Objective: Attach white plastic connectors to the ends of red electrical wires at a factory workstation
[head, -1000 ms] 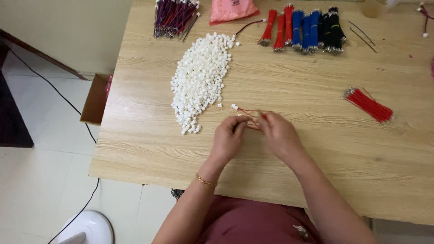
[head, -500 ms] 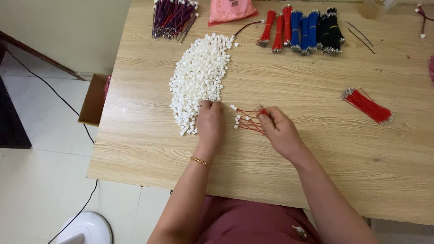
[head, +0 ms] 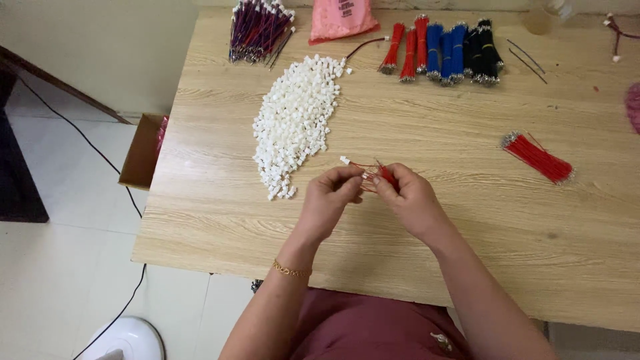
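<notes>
1. The left hand (head: 331, 197) and the right hand (head: 407, 197) meet over the middle of the light wooden table (head: 433, 267).
2. Both hands hold a small bunch of thin red wires (head: 373, 172), just above the table top. The fingertips of both hands are pressed together on the wires in a pinch.
3. One small white plastic plug (head: 345, 160) sits at the end of a wire and sticks out to the upper left of the hands.
4. A big pile of small white plastic plugs (head: 293, 123) lies just to the left of the hands, near them but not touching.
5. A loose bundle of red wires with metal tips (head: 539, 158) lies well apart, on the right side of the table.
6. Along the far edge lie tied bundles of red, blue and black wires (head: 443, 52) in a row.
7. A bunch of dark purple wires (head: 259, 30) lies at the far left corner, and a pink plastic bag (head: 341, 19) lies beside it.
8. A thin gold bracelet (head: 291, 269) is on the left wrist.
9. A brown cardboard box (head: 143, 152) stands on the floor by the table's left side.
</notes>
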